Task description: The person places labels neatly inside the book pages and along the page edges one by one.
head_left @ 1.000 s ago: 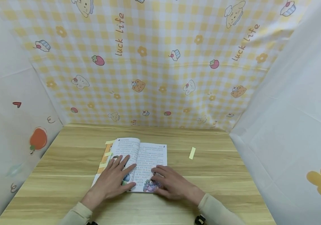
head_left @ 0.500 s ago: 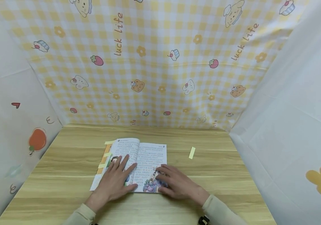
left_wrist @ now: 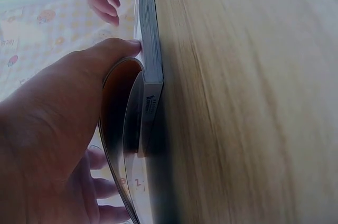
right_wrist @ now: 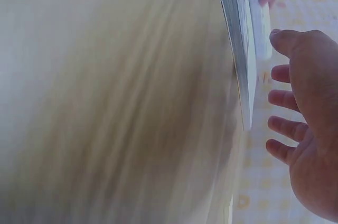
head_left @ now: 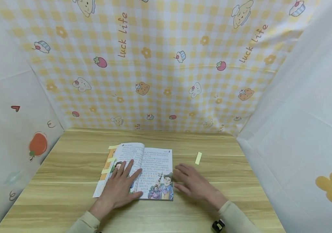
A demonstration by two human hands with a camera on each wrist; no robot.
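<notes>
An illustrated book (head_left: 155, 161) lies open on the wooden table, text and cartoon figures on its pages. My left hand (head_left: 120, 186) presses flat on the left page, fingers spread, thumb by the spine. In the left wrist view, the left-hand pages bulge in a curve under that hand (left_wrist: 58, 113), beside the thick page block (left_wrist: 150, 39). My right hand (head_left: 193, 183) is just off the book's right edge, over the table, fingers loosely extended and holding nothing. The right wrist view has this hand (right_wrist: 317, 113) apart from the book's edge (right_wrist: 237, 49).
Pale yellow sticky strips (head_left: 106, 171) stick along the orange flap at the book's left side. Another yellow sticky strip (head_left: 198, 158) lies on the table (head_left: 218, 149) to the right. A checked curtain (head_left: 166, 71) hangs behind, with white cloth at both sides.
My right hand has slid off the right page to the right, uncovering the picture in its lower corner. My left hand stays on the left page after a slight shift right.
</notes>
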